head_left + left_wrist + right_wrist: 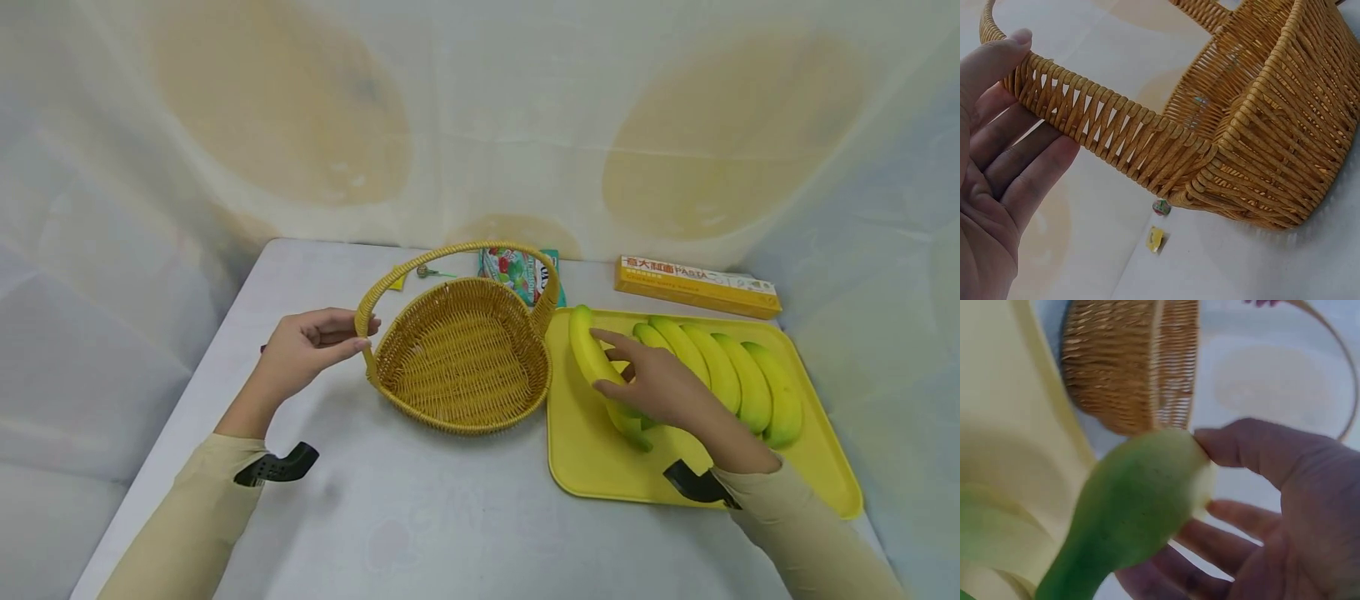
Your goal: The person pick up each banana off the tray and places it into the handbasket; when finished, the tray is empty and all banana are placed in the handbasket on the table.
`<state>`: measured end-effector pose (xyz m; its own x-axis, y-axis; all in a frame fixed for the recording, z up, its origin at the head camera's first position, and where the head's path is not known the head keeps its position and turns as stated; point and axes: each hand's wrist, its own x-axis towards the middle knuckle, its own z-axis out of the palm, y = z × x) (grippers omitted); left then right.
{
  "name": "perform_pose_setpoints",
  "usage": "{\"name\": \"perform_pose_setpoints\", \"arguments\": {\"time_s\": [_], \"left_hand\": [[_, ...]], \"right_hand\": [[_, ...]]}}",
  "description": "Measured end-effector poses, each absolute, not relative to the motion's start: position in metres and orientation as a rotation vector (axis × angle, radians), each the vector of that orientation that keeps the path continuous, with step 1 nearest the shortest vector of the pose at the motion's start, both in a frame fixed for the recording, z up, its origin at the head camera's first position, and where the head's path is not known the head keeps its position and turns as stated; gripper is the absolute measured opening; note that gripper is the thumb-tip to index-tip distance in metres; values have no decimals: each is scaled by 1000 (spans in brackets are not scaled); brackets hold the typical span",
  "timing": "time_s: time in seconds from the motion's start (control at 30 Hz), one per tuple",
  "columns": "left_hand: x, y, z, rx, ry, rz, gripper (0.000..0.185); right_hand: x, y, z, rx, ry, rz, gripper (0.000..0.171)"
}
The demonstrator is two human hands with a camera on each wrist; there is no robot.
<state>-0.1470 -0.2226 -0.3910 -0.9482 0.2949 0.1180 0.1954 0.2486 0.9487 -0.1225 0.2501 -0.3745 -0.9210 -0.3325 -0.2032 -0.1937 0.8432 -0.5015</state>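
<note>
The curved yellow banana with a green-tinged end (587,354) is over the left part of a shallow yellow tray with rounded corners (581,467), close by the basket's side. From here I'd guess it's light, with a smooth skin that might slide if barely nipped; whether it's firm like a model or soft like ripe fruit, I can't tell. The thick middle looks the safest place to take it, with thumb and fingers on opposite sides.

The person's right hand (660,379) has it just so, thumb on one side, fingers on the other, reaching in from the banana's right. I can't make out whether it is clear of the tray. Another yellow banana (630,427) lies below that hand, and a row of plump yellow bananas with green tips (717,362) lies to its right.

On the other side sits the golden-brown woven basket (461,362), nothing in it. I'd expect it to be light and a little springy, best steadied by its tall hooped handle (480,246). The left hand (303,346) pinches that handle low on its left side, well apart from the right hand.
</note>
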Motion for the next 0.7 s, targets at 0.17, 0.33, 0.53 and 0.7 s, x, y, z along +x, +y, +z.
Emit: {"name": "perform_pose_setpoints", "arguments": {"time_s": [0.17, 0.33, 0.53, 0.7], "left_hand": [[-147, -223, -390, 488, 2419, 1821, 31], [-148, -223, -390, 489, 2417, 1826, 31], [-148, -223, -392, 492, 2406, 1835, 31], [-147, -223, -393, 485, 2402, 1832, 31]], "right_hand": [[-106, 250, -354, -509, 2640, -704, 71], [-105, 236, -344, -649, 2528, -750, 67], [-129, 200, -348, -751, 2521, -778, 65], [-158, 161, -355, -752, 2531, -745, 66]]}}
